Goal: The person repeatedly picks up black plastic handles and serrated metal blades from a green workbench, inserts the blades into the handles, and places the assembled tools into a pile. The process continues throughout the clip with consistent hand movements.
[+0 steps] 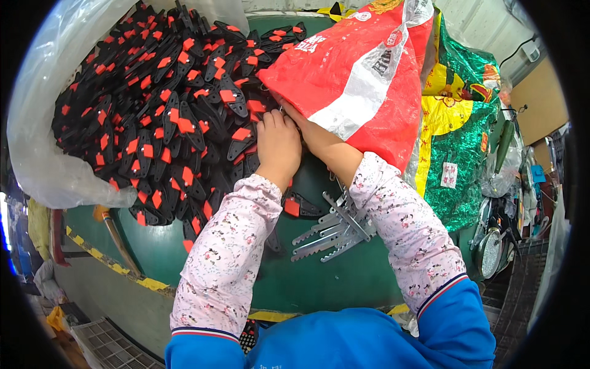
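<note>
My two hands are close together at the lower left edge of a red woven bag (326,74). My left hand (279,140) has its fingers curled and pressed together by the bag's edge; whatever lies in them is hidden. My right hand (319,138) reaches in beside it, its fingers covered by the bag and the left hand. A large heap of black plastic pieces with red-orange tabs (178,123) fills the area to the left. Below my hands, several toothed metal strips (335,230) lie crossed on the green table, near a single black piece with a red tab (300,206).
Clear plastic sheeting (46,154) wraps the heap's left side. A shiny green and yellow bag (461,147) stands right of the red one. On the green table's (276,283) left, a wooden-handled tool (117,240) lies near the yellow-marked edge. Assorted tools hang at far right.
</note>
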The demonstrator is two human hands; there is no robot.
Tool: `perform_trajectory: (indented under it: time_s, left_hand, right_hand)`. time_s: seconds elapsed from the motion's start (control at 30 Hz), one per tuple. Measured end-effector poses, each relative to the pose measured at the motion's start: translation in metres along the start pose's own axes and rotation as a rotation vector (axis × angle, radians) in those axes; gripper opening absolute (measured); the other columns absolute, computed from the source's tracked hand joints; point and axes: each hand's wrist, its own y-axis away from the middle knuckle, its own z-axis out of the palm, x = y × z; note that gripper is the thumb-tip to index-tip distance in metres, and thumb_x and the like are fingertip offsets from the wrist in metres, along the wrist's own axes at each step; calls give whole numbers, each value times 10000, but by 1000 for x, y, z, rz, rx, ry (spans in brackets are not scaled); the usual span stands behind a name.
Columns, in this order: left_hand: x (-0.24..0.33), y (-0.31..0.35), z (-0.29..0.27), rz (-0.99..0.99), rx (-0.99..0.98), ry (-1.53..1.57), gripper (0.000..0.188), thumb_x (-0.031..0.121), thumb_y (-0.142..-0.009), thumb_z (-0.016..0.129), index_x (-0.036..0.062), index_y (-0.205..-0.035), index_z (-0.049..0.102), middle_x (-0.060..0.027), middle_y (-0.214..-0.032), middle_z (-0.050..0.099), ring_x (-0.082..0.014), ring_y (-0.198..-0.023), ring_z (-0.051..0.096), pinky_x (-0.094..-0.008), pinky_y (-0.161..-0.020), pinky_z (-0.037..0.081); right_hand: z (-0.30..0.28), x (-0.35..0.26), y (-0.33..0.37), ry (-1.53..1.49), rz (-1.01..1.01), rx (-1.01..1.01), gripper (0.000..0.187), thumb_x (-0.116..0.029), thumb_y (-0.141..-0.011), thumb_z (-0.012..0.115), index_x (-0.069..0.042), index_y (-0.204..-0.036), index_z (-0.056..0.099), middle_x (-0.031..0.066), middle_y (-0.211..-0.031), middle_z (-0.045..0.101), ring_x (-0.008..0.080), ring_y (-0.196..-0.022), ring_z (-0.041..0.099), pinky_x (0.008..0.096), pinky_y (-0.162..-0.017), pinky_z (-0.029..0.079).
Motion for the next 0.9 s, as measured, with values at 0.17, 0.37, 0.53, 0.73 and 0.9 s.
perform_trajectory:
  time_s: [0.17, 0.37, 0.53, 0.73, 0.9]
  left_hand:
    - [-36, 6, 4, 95, -50, 172, 418, 147, -821, 764, 8, -1207, 686, -170, -1275, 622, -361, -1245, 547, -488, -1052, 440]
    - [-55, 10, 4, 179, -20, 237, 384, 87, -860, 718, 27, -1239, 712, -174, -1269, 681, -364, -1248, 587, -501, -1065, 442]
    - [-51, 9, -2, 170, -36, 355, 375, 58, -883, 662, 20, -1253, 710, -153, -1189, 739, -333, -1195, 646, -464, -1033, 475]
    - [-73, 52, -41, 308, -145, 407, 387, 27, -892, 627, 27, -1271, 703, -153, -1218, 746, -311, -1182, 680, -451, -1029, 498]
    - [-95, 93, -91, 390, -380, 421, 405, 3, -899, 610, 61, -1286, 716, -118, -1233, 747, -313, -1198, 676, -452, -1068, 483]
  right_hand:
    - [-32, -36, -7, 227, 175, -280, 953, -59, -882, 686, -371, -1683, 276, 226, -1506, 547, 442, -1102, 702, 526, -904, 582]
    - [-50, -54, -11, 416, 79, -315, 906, -42, -820, 745, -327, -1614, 416, 203, -1392, 596, 396, -1088, 724, 502, -876, 607]
    - [-29, -18, -6, 309, -112, -159, 526, -101, -911, 634, -155, -1434, 614, 195, -1333, 630, 381, -1068, 728, 472, -883, 604]
    - [-24, -57, 51, 1354, -488, -99, 358, -151, -912, 610, -67, -1247, 705, 198, -1304, 640, 378, -1040, 729, 427, -849, 612]
    - [-5, -89, 133, 907, -349, 140, 317, -173, -864, 664, 27, -1101, 730, 236, -1245, 621, 501, -1088, 676, 423, -603, 638]
